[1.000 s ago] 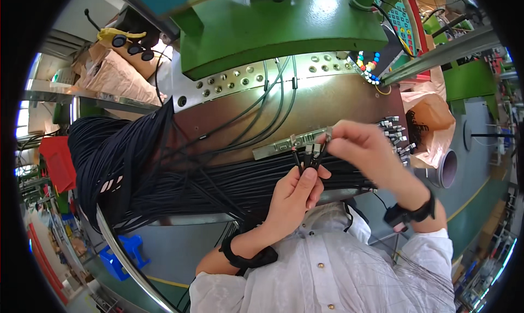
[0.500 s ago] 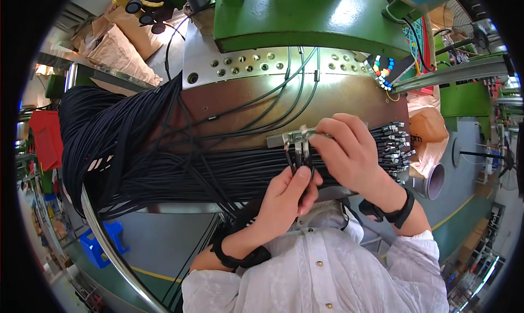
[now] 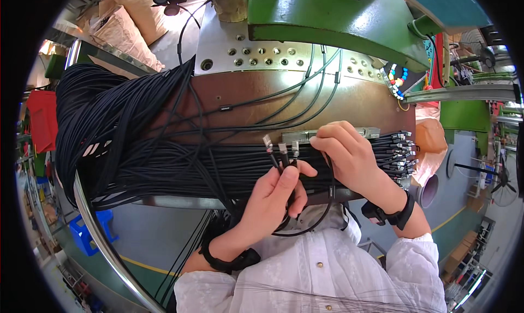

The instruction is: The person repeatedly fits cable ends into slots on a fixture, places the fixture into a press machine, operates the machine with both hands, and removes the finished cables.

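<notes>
My left hand [image 3: 275,190] is closed around three black cables, thumb on top. Their metal connector ends [image 3: 283,148] stick up above the fingers, slightly fanned out. My right hand [image 3: 349,160], fingers curled, pinches one black cable [image 3: 332,190] near its end; the connector itself is mostly hidden by the fingers. From there this cable hangs down and loops back under my left hand. Just behind the right fingers lies a narrow clear-and-metal strip [image 3: 297,137]. A thick bundle of black cables [image 3: 218,174] runs beneath both hands, its connector ends [image 3: 403,152] gathered at the right.
A green machine body [image 3: 327,18] stands over a drilled metal plate [image 3: 251,56] at the back. Several cables run from it across the brown tabletop [image 3: 240,92]. A curved metal rail [image 3: 103,247] borders the left, near a blue stool [image 3: 90,234]. A paper bag [image 3: 428,144] hangs at the right.
My right hand has drawn away from the connectors held in the left and now has a single cable apart from them. The left hand has shifted slightly left, and the view has moved.
</notes>
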`<state>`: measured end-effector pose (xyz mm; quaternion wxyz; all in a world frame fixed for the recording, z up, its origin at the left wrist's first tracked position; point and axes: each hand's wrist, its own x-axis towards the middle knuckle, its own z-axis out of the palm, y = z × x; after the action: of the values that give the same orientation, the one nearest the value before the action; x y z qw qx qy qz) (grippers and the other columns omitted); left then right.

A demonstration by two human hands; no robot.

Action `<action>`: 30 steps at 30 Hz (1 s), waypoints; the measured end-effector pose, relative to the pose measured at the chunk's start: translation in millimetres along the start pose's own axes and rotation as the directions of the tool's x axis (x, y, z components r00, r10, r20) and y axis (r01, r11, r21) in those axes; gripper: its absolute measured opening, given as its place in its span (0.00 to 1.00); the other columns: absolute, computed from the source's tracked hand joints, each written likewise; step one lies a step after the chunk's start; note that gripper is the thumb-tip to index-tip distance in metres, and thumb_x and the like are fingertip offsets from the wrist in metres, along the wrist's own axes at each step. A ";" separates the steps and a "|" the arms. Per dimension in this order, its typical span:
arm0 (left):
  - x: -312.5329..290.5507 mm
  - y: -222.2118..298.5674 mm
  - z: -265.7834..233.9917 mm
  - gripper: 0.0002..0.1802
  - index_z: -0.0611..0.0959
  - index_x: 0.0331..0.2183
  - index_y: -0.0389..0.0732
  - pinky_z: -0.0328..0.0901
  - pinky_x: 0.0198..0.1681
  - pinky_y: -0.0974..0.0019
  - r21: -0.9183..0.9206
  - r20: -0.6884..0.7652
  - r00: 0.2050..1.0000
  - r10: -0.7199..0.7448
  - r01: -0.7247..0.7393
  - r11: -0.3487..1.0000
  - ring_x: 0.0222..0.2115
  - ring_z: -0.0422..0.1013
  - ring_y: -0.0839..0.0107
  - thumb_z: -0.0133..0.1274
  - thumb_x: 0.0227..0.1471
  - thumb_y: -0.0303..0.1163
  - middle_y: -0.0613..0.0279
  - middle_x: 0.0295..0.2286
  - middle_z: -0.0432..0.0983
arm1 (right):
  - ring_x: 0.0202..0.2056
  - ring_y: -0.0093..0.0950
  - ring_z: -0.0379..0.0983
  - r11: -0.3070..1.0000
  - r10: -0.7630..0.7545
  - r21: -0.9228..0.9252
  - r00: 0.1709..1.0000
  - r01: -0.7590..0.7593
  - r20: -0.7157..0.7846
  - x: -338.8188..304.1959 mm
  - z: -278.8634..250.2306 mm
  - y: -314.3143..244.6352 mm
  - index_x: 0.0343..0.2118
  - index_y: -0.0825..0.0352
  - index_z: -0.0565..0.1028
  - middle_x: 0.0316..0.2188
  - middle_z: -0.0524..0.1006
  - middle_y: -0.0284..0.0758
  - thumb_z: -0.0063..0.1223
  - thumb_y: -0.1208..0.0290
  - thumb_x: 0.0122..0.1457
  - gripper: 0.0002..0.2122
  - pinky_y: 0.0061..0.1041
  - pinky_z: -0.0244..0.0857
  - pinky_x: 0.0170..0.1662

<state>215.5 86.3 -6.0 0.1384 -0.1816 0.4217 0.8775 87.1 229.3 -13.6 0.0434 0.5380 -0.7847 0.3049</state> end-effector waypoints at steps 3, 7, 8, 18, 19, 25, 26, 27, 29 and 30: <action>1.3 -1.2 -3.2 0.17 0.71 0.34 0.37 0.50 0.18 0.78 -0.109 0.051 0.998 -0.043 0.048 0.993 0.15 0.54 0.82 0.33 0.61 0.41 0.68 0.16 0.62 | 0.31 0.35 0.69 0.998 0.030 -0.056 0.990 -0.022 0.138 4.4 -10.3 -6.1 0.30 0.68 0.71 0.30 0.70 0.36 0.53 0.83 0.38 0.13 0.26 0.66 0.30; 2.1 -4.2 -1.9 0.18 0.71 0.35 0.38 0.51 0.19 0.78 -0.288 0.116 0.991 -0.071 0.102 0.952 0.15 0.55 0.84 0.33 0.62 0.41 0.71 0.16 0.62 | 0.30 0.35 0.69 0.998 0.037 -0.064 0.964 -0.020 0.264 11.9 -16.5 -3.6 0.31 0.68 0.71 0.30 0.70 0.36 0.53 0.81 0.38 0.13 0.26 0.65 0.30; 2.9 -2.9 -0.6 0.17 0.71 0.35 0.38 0.51 0.19 0.78 -0.315 0.118 0.990 -0.071 0.105 0.943 0.15 0.55 0.84 0.33 0.62 0.41 0.71 0.16 0.61 | 0.30 0.35 0.69 0.999 0.030 -0.051 0.956 -0.016 0.293 13.6 -17.6 -2.3 0.31 0.68 0.71 0.30 0.70 0.36 0.53 0.81 0.38 0.13 0.26 0.65 0.30; -6.1 11.9 10.6 0.16 0.72 0.36 0.35 0.49 0.19 0.76 0.139 0.212 0.957 -0.199 0.172 0.975 0.15 0.51 0.82 0.36 0.61 0.38 0.72 0.14 0.55 | 0.29 0.34 0.70 0.992 -0.051 -0.122 0.989 0.034 -0.141 -7.5 -20.6 4.4 0.29 0.68 0.73 0.28 0.72 0.36 0.53 0.83 0.38 0.11 0.27 0.65 0.31; -3.3 14.4 11.7 0.16 0.72 0.36 0.36 0.48 0.18 0.76 0.072 0.104 0.987 -0.124 0.117 0.991 0.14 0.50 0.82 0.35 0.61 0.38 0.73 0.14 0.55 | 0.29 0.34 0.69 0.998 0.010 -0.067 0.990 -0.019 -0.137 -10.0 -18.8 7.3 0.29 0.68 0.73 0.28 0.71 0.36 0.53 0.83 0.38 0.11 0.27 0.65 0.31; 10.6 19.1 18.1 0.14 0.71 0.37 0.39 0.45 0.16 0.77 -0.156 -0.048 0.999 0.001 -0.009 0.988 0.13 0.47 0.84 0.35 0.61 0.38 0.73 0.13 0.54 | 0.31 0.34 0.68 0.998 0.059 -0.012 0.998 -0.059 0.026 -10.4 -15.2 10.7 0.31 0.67 0.72 0.29 0.70 0.35 0.53 0.83 0.34 0.16 0.28 0.64 0.32; 11.1 17.4 17.4 0.14 0.71 0.37 0.39 0.45 0.16 0.77 -0.155 -0.048 0.999 0.002 -0.009 0.988 0.13 0.47 0.84 0.35 0.61 0.38 0.73 0.13 0.54 | 0.31 0.33 0.68 0.998 0.066 -0.027 0.995 -0.064 0.074 -8.1 -16.3 8.6 0.31 0.67 0.72 0.29 0.70 0.35 0.52 0.83 0.34 0.16 0.28 0.64 0.32; 11.8 14.2 15.7 0.14 0.71 0.36 0.39 0.44 0.15 0.78 -0.189 -0.018 1.000 -0.008 0.004 0.982 0.13 0.46 0.84 0.35 0.61 0.38 0.73 0.14 0.54 | 0.32 0.33 0.68 0.997 0.074 -0.043 0.990 -0.069 0.121 -5.7 -17.7 6.0 0.31 0.67 0.72 0.29 0.70 0.35 0.52 0.83 0.35 0.15 0.28 0.64 0.32; 12.1 9.8 13.8 0.13 0.70 0.36 0.40 0.43 0.15 0.79 -0.253 0.045 0.999 -0.026 0.037 0.967 0.13 0.45 0.85 0.36 0.61 0.38 0.74 0.14 0.54 | 0.32 0.33 0.68 0.995 0.086 -0.062 0.982 -0.076 0.166 -4.1 -20.2 4.0 0.32 0.67 0.71 0.30 0.70 0.34 0.52 0.82 0.35 0.15 0.28 0.64 0.33; 11.1 9.4 13.8 0.13 0.70 0.36 0.40 0.43 0.15 0.79 -0.251 0.048 0.998 -0.027 0.039 0.967 0.13 0.45 0.85 0.36 0.61 0.38 0.74 0.14 0.54 | 0.32 0.33 0.68 0.998 0.057 -0.044 0.991 -0.052 0.118 -3.8 -21.3 4.7 0.32 0.68 0.72 0.29 0.70 0.35 0.52 0.82 0.35 0.15 0.28 0.64 0.32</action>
<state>199.0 92.5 3.7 0.1381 -0.1853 0.3008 0.9253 79.1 244.7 0.2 -0.0009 0.5325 -0.8063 0.2574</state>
